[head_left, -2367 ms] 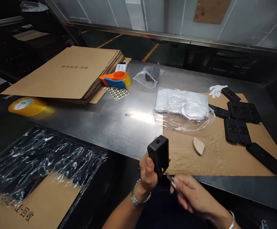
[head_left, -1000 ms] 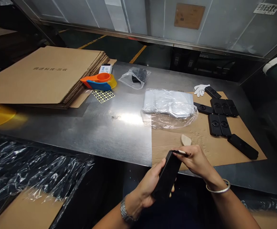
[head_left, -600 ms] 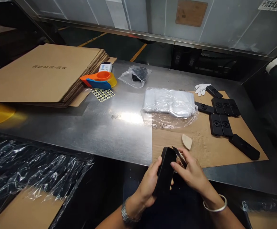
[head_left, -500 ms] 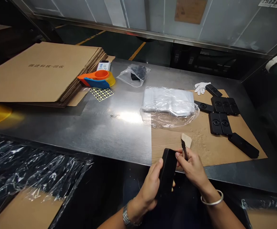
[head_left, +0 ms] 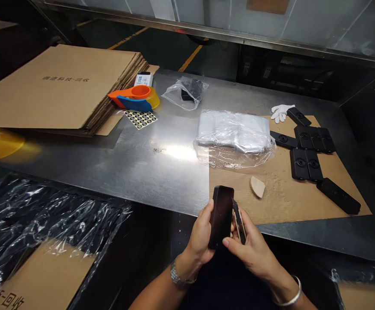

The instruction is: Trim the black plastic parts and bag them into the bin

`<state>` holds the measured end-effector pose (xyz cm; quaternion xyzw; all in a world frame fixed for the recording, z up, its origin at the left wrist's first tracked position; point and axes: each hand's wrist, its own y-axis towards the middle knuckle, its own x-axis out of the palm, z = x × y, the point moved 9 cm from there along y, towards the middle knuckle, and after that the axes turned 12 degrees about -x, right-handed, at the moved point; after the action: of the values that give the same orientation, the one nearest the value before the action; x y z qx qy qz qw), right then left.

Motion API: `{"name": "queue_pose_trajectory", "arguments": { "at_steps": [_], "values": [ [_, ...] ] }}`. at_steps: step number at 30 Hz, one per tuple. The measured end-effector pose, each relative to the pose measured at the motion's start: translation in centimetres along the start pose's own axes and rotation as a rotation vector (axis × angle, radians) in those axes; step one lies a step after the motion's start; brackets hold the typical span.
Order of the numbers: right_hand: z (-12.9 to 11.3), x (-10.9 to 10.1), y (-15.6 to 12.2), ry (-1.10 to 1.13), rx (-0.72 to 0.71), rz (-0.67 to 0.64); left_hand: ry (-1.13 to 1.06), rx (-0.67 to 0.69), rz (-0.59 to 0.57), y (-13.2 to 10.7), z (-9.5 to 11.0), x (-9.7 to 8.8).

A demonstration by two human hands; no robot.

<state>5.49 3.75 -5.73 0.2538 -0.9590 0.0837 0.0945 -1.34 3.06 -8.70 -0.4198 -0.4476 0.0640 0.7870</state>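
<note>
My left hand [head_left: 200, 237] is wrapped round a black rectangular case [head_left: 222, 215], held upright with its smooth, slightly glossy face towards me. In my right hand [head_left: 252, 245] is a slim utility knife [head_left: 239, 221], its dark pointed tip beside the upper right edge of the case. Whether the tip touches the case I cannot tell. The right thumb rests near the lower right side of the case. Beyond the hands, a pale, worn wedge-shaped block [head_left: 257, 187] lies on a cardboard sheet [head_left: 232, 189].
Several black cases [head_left: 306, 163] lie on the cardboard at right, near a white glove [head_left: 281, 113]. A plastic-wrapped pack [head_left: 234, 131] sits mid-table. Further left are a bagged black item [head_left: 192, 91], a sticker sheet [head_left: 141, 119], a tape dispenser [head_left: 136, 99] and stacked cardboard [head_left: 65, 86].
The case has turned so its smooth face shows more. My right hand has moved lower, bringing the knife down beside the case. The pale block is now uncovered. The view has shifted slightly.
</note>
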Motion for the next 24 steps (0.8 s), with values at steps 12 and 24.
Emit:
{"name": "queue_pose_trajectory", "arguments": {
  "at_steps": [12,24],
  "values": [
    [-4.8,-5.5,2.3,-0.567,-0.287,0.006,0.477,-0.209,-0.282,-0.7,-0.1,1.2],
    [-5.6,-0.5,-4.4,-0.992,-1.022,0.21,-0.096,0.265,-0.141,-2.0,3.3,-0.4]
  ]
}}
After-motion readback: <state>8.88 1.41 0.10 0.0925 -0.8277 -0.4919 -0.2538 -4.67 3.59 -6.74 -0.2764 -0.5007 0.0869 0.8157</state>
